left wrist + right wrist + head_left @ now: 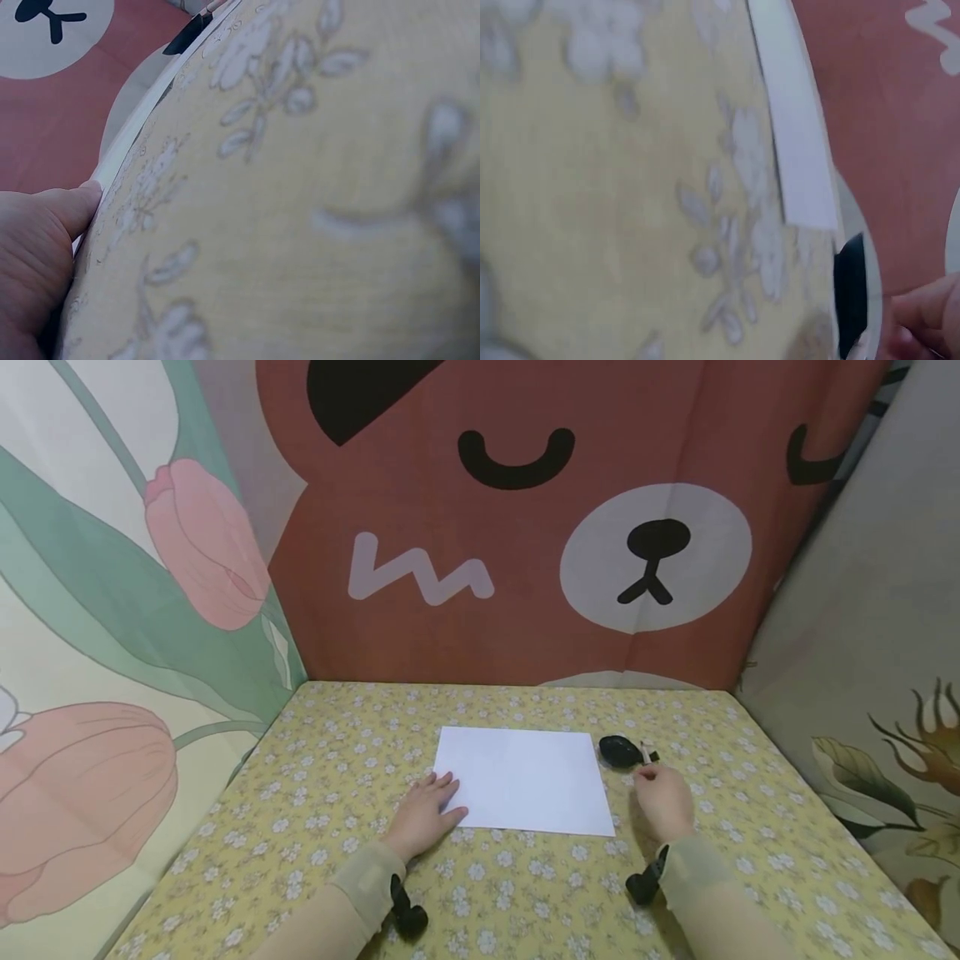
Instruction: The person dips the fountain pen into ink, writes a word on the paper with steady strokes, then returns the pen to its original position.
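A blank white sheet of paper lies flat on the flowered cloth. My left hand rests at its lower left corner, fingers straight and spread, thumb on the paper's edge. Right of the sheet lies a black oval object, its dark side also visible in the right wrist view. Beside it my right hand, fingers curled, pinches a small pale pink stick-like piece with a dark part at its end. The fingers hide its lower part, and its exact kind is too small to make out.
Yellow flowered cloth covers the table. A brown bear-print curtain stands along the back edge, with a tulip-print curtain at the left and a grey plant-print curtain at the right. Both wrists wear straps with black camera mounts.
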Action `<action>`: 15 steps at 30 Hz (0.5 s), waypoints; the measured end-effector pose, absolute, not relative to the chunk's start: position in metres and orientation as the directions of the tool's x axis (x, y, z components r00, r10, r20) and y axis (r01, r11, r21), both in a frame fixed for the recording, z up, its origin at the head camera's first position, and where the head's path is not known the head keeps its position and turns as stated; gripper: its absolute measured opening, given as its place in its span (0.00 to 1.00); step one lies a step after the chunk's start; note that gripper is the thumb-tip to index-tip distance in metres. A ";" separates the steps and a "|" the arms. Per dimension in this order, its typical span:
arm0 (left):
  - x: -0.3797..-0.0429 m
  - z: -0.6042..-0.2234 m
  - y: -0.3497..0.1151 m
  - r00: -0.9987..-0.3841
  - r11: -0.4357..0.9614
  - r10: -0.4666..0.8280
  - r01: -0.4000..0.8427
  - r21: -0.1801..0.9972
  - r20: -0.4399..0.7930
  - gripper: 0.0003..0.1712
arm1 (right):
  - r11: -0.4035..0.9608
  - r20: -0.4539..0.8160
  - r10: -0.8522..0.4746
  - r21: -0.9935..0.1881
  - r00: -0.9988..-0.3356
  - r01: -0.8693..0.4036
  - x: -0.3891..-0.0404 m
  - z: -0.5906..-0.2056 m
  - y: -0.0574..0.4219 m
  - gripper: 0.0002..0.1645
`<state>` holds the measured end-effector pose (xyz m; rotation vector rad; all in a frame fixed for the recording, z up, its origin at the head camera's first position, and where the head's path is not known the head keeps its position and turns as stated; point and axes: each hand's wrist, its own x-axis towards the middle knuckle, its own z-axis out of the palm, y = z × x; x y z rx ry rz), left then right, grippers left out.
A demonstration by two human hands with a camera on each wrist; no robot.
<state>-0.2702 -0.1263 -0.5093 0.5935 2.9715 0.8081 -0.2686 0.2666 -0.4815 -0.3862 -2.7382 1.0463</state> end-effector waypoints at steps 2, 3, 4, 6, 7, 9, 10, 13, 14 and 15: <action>-0.270 -0.509 -0.126 -0.928 0.797 0.360 0.359 0.485 0.095 0.35 | 0.708 0.101 0.379 -0.672 -0.920 0.218 -0.273 -0.485 0.271 0.19; -0.270 -0.509 -0.126 -0.928 0.799 0.360 0.359 0.483 0.095 0.35 | 0.694 0.096 0.412 -0.678 -0.906 0.244 -0.275 -0.485 0.272 0.19; -0.270 -0.509 -0.126 -0.928 0.799 0.359 0.359 0.483 0.096 0.35 | 0.682 0.091 0.440 -0.682 -0.893 0.266 -0.276 -0.486 0.274 0.20; -0.269 -0.508 -0.126 -0.929 0.800 0.358 0.357 0.482 0.094 0.35 | 0.641 0.058 0.478 -0.705 -0.876 0.304 -0.279 -0.489 0.277 0.22; -0.269 -0.508 -0.125 -0.929 0.801 0.358 0.356 0.481 0.092 0.35 | 0.622 0.036 0.491 -0.714 -0.870 0.322 -0.281 -0.491 0.278 0.24; -0.269 -0.508 -0.125 -0.929 0.801 0.359 0.357 0.480 0.091 0.35 | 0.580 -0.017 0.504 -0.734 -0.864 0.353 -0.283 -0.493 0.280 0.27; -0.269 -0.508 -0.125 -0.929 0.802 0.359 0.356 0.479 0.090 0.35 | 0.565 -0.038 0.507 -0.739 -0.861 0.366 -0.284 -0.494 0.281 0.28; -0.270 -0.508 -0.125 -0.929 0.806 0.359 0.356 0.474 0.087 0.35 | 0.539 -0.084 0.517 -0.741 -0.852 0.400 -0.285 -0.495 0.281 0.30; -0.270 -0.508 -0.125 -0.929 0.806 0.360 0.356 0.473 0.087 0.35 | 0.536 -0.094 0.520 -0.739 -0.849 0.409 -0.285 -0.494 0.281 0.30; -0.270 -0.508 -0.125 -0.930 0.809 0.357 0.352 0.470 0.082 0.35 | 0.538 -0.096 0.520 -0.735 -0.849 0.413 -0.284 -0.493 0.280 0.30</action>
